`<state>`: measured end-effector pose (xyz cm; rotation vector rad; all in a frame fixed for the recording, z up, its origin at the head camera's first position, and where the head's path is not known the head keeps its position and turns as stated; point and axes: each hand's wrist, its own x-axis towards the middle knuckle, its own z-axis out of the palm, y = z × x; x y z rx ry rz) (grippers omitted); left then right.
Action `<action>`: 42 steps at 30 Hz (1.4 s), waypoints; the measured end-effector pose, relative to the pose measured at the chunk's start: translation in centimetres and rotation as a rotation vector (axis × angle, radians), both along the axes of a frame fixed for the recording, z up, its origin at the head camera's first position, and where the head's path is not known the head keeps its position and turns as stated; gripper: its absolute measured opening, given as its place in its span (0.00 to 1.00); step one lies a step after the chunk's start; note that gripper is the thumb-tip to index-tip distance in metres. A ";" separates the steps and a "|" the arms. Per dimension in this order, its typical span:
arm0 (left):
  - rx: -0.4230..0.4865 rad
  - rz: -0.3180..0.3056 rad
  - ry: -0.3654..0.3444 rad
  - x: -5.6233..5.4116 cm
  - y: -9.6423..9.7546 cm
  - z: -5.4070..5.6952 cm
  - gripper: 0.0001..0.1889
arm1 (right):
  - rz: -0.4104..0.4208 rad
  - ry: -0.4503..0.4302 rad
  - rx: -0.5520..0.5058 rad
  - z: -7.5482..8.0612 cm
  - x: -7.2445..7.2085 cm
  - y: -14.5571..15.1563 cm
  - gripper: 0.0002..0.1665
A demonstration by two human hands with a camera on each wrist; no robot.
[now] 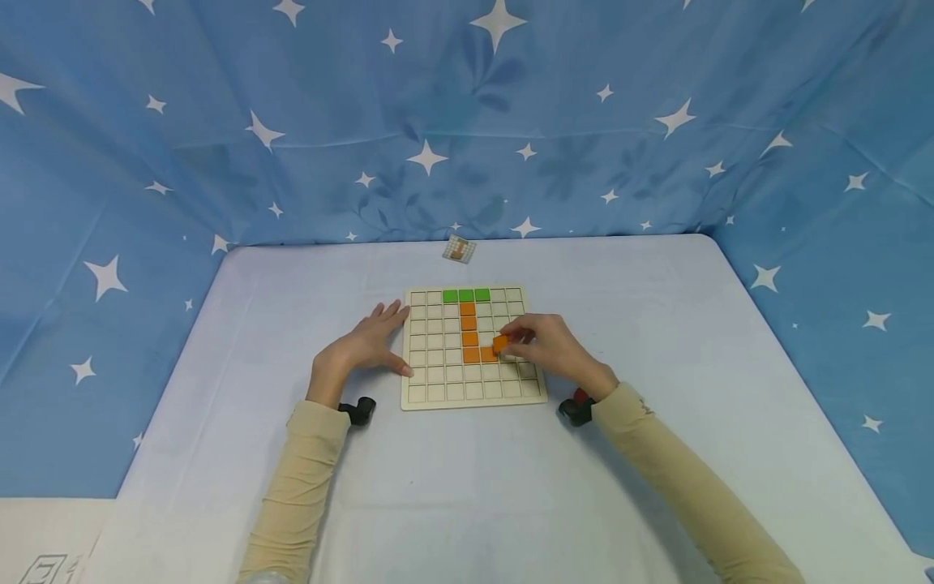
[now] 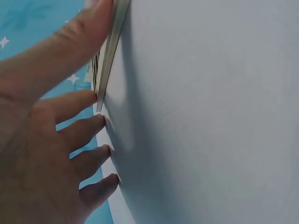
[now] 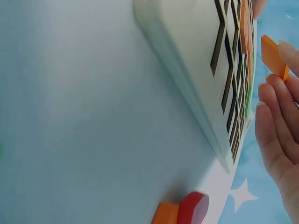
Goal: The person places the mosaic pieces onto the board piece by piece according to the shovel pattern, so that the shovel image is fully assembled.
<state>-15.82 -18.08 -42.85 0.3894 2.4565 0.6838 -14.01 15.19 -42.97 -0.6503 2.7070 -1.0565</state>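
Observation:
A cream grid board (image 1: 435,394) lies flat on the table. Across its far row sit 3 green square tiles (image 1: 466,295). Several orange square tiles (image 1: 469,338) run down from the middle green one and turn right at the bottom. Over the right end of that line, my right hand (image 1: 543,345) pinches one more orange tile (image 3: 273,57) between thumb and fingers, tilted and raised off the board in the right wrist view. My left hand (image 1: 370,339) is spread along the board's left side, thumb and index fingertip at its edge, other fingertips on the tablecloth.
A small card (image 1: 459,249) with a printed grid pattern lies behind the board. Near my right wrist are a red piece (image 3: 192,208) and an orange piece (image 3: 165,213). White cloth (image 1: 467,495) covers the table; blue star-patterned curtains (image 1: 467,122) hang behind and beside it.

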 end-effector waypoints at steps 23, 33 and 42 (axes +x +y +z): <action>-0.023 -0.038 -0.037 -0.3 -0.2 -0.2 0.63 | 0.040 -0.061 0.015 -0.3 -0.4 -2.9 0.17; -0.012 -0.027 -0.029 -0.2 -0.1 -0.3 0.65 | 0.090 -0.045 0.010 -0.3 -0.5 -4.3 0.16; -0.023 -0.016 -0.007 -0.8 -0.3 -1.9 0.66 | 0.130 -0.025 0.027 -0.6 -0.6 -5.4 0.15</action>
